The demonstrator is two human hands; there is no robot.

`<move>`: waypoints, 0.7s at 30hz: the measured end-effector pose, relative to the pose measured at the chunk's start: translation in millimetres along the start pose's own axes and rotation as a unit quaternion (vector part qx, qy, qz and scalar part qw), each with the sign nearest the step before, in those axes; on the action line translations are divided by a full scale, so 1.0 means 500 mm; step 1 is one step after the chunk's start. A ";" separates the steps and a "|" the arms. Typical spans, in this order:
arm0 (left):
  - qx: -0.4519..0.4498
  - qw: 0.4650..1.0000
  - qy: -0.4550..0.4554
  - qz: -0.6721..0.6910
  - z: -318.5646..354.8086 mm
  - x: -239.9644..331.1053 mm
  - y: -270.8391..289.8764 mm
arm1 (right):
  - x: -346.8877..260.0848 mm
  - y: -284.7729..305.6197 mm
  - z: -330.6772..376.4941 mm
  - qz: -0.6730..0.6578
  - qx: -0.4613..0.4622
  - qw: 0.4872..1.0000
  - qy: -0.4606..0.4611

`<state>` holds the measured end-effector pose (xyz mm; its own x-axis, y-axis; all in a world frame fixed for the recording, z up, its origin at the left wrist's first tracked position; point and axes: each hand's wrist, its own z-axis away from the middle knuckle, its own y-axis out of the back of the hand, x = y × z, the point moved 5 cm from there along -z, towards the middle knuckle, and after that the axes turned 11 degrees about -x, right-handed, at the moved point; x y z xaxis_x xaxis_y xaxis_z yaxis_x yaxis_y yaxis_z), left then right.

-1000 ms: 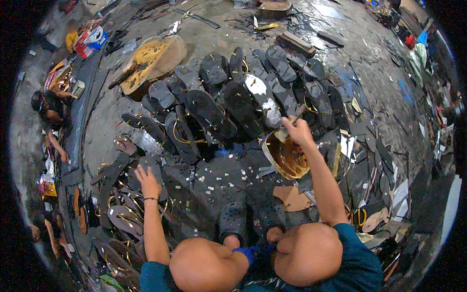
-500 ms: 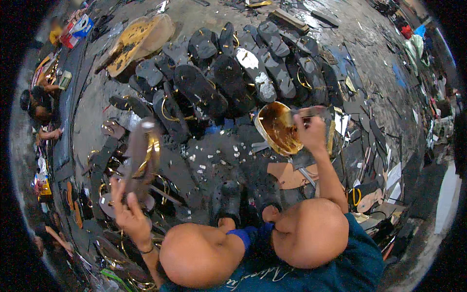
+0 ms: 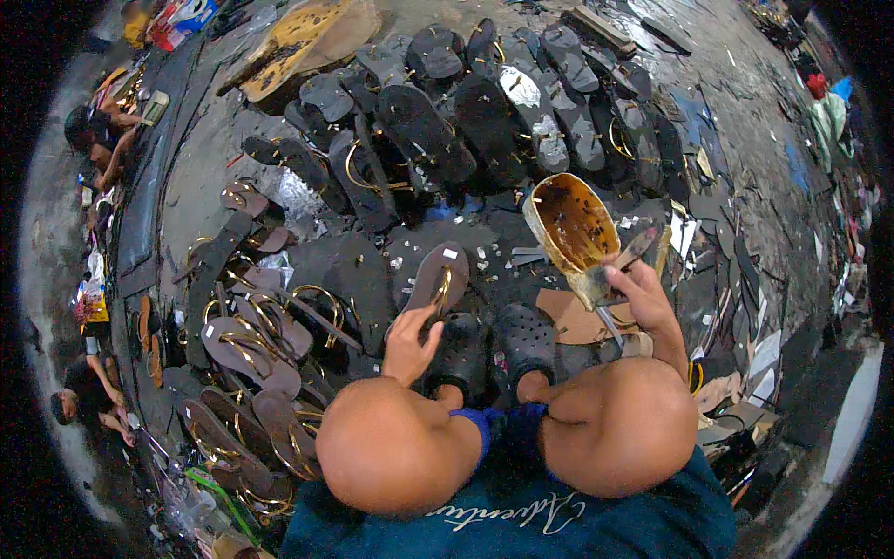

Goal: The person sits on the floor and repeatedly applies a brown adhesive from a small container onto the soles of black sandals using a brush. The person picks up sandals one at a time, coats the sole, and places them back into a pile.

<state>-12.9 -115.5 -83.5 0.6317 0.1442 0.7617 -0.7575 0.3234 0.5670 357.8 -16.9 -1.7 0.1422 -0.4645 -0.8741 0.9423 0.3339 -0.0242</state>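
Left hand grips 1 brown sandal; right hand seemingly clasps 1 brush.

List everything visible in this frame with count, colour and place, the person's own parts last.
brown sandal sole: one, brown with gold strap, held in left hand, centre
glue container: one, amber-stained, beside right hand
black soles: many, black, rowed across the top
brown strapped soles: many, brown and gold, piled at left
black clogs: two, black, on the person's feet
other people: at least two, left edge
left hand: holds the sandal sole
right hand: grips a tool I cannot identify
knees: two, bare, bottom centre
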 end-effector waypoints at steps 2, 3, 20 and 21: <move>0.026 0.999 -0.029 0.001 -0.022 -0.005 -0.018 | -0.032 -0.023 -0.016 -0.008 0.000 0.999 0.046; 0.044 0.999 -0.031 -0.006 -0.022 -0.013 -0.009 | -0.027 -0.045 -0.042 -0.031 -0.015 0.998 0.056; 0.017 0.692 -0.052 0.719 -0.221 0.145 0.122 | -0.268 -0.252 -0.214 0.176 0.115 0.907 0.364; 0.032 0.674 -0.050 0.737 -0.214 0.145 0.125 | -0.272 -0.268 -0.216 0.174 0.063 0.915 0.358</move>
<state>3.2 15.0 -26.3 -0.8254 0.2004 0.5278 -0.5577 -0.1435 -0.8176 179.5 89.8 68.0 0.2472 0.3240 -0.9132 0.9114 0.2421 0.3327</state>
